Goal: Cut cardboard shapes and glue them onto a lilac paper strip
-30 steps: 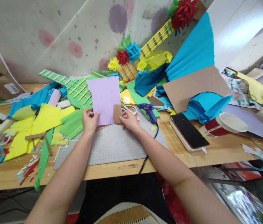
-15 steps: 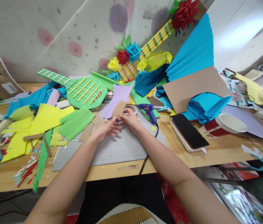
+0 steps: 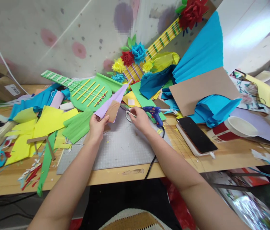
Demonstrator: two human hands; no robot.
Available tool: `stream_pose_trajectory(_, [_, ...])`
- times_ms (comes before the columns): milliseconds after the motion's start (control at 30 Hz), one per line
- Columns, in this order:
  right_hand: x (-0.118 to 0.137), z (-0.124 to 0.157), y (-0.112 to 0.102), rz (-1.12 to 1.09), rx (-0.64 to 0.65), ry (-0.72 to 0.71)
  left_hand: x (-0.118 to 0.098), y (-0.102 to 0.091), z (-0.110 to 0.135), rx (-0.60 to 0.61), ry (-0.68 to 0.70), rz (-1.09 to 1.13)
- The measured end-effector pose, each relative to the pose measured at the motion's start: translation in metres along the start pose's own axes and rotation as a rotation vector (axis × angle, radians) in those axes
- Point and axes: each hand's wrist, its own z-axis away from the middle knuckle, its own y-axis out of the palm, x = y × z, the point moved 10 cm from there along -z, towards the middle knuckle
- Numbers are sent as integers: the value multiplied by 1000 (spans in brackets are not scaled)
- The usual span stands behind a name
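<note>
Purple paper (image 3: 119, 95) is pinched by its lower left corner in my left hand (image 3: 97, 128), tilted up off the grey cutting mat (image 3: 123, 150). A brown cardboard piece (image 3: 112, 111) lies against the paper's lower part. My right hand (image 3: 139, 118) is closed on the white-handled scissors (image 3: 128, 115); their blades point up and left, toward the paper but apart from it. Just right of that hand lies a blue glue gun (image 3: 154, 114) with a black cord. Green crepe paper (image 3: 78, 126) is left of my left hand.
A green paper guitar (image 3: 89, 95) and a yellow one with paper flowers (image 3: 159, 43) are at the back. Yellow paper (image 3: 45, 123) and scraps cover the left. On the right are a phone (image 3: 197, 134), a paper cup (image 3: 228, 129), cardboard (image 3: 204, 86) and blue crepe paper (image 3: 202, 52).
My left hand has moved left, lifting and tilting the purple paper with the cardboard. My right hand has let go of them and taken hold of the scissors.
</note>
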Motion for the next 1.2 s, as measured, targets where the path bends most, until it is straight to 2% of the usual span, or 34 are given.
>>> stream_pose_trajectory(67, [2, -4, -4, 273, 11, -56, -1, -3, -2, -17, -8, 24])
stream_pose_trajectory(167, [-3, -10, 7, 509, 122, -38, 4, -7, -2, -59, -48, 36])
stream_pose_trajectory(267, [-3, -16, 18, 615, 194, 4, 6, -7, 1, -84, -39, 32])
stream_pose_trajectory(367, [2, -22, 20, 657, 234, 25, 6, -6, 2, -81, -21, 25])
stream_pose_trajectory(500, [1, -21, 0, 539, 233, 76, 3, -11, -1, -102, 18, 57])
stream_pose_trajectory(633, [-19, -7, -14, 128, 251, 159, -1, -16, -5, -131, 54, 99])
stream_pose_trajectory(733, [-23, 3, -12, -129, 256, 93, 0, -16, -7, -127, 52, 129])
stream_pose_trajectory(800, [-21, 8, -5, -163, 283, 32, -1, -17, -8, -115, 64, 126])
stream_pose_trajectory(1000, [-7, 19, 8, -12, 390, -29, -20, -21, -8, -111, 172, 109])
stream_pose_trajectory(1067, [0, 23, 12, 5, 428, -39, -17, -18, -7, -105, 101, 166])
stream_pose_trajectory(1200, [13, 28, 20, 12, 434, -43, 17, 0, 0, -83, -268, 343])
